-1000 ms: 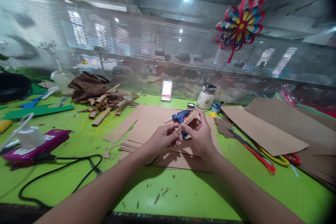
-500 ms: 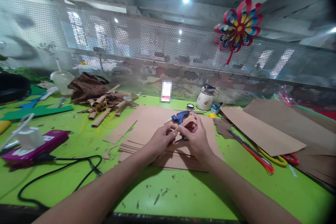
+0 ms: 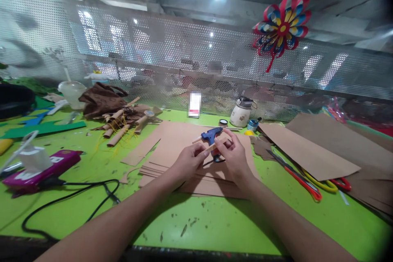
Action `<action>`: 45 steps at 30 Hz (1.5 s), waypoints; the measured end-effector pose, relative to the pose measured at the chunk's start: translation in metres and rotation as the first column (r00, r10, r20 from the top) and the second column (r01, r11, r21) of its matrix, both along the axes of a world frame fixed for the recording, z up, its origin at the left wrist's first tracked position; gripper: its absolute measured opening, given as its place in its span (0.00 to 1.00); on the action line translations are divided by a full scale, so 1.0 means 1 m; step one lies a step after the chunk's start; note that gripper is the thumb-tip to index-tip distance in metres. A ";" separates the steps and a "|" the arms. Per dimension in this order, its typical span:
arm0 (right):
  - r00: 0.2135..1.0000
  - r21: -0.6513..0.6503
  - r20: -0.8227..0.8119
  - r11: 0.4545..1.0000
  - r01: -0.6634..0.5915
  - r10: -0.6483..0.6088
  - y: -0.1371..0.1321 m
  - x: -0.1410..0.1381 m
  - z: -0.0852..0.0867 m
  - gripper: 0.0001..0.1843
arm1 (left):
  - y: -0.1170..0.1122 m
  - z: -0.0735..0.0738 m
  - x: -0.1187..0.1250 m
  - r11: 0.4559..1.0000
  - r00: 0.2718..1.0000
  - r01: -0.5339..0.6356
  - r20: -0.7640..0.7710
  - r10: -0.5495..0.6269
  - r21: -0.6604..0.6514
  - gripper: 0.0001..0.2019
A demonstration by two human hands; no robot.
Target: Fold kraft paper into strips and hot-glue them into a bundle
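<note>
Between my two hands is a narrow brown paper strip, pinched at both ends above the stacked sheets. My left hand is closed on its left end, thumb and fingers together. My right hand grips the other end, with its fingers bent over the paper. Just behind the strip lies a blue glue gun, its nozzle pointing left and its lower part partly covered by my right hand and the strip. Large brown paper sheets and several cut strips lie under my hands.
To the right are scissors and more brown sheets. A purple power strip with a black cable sits at left, below rolled paper tubes. A white bottle and a small blue jar stand at the back.
My right-hand fingers have shifted along the strip, which now lies flatter and looks narrower from here. More of the glue gun behind it shows. Both hands still hold the paper.
</note>
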State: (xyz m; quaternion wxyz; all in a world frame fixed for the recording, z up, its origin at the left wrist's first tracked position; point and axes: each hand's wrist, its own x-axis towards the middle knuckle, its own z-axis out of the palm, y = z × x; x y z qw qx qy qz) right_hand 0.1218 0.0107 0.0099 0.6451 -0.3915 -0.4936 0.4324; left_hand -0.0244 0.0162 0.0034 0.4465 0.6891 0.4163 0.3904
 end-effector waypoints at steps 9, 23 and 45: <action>0.999 -0.049 0.043 0.998 -0.032 0.034 0.004 0.008 -0.003 0.37 | -0.003 0.008 -0.003 0.990 0.992 0.066 0.119 -0.051 -0.127 0.17; 0.999 -0.039 -0.005 0.999 -0.034 0.034 0.015 0.018 -0.012 0.28 | 0.000 0.006 -0.007 0.978 0.978 0.170 0.145 -0.152 -0.119 0.13; 0.989 -0.155 0.097 0.983 -0.099 0.115 0.006 0.019 -0.007 0.29 | 0.004 -0.007 -0.003 0.991 0.998 -0.020 0.057 0.028 -0.130 0.15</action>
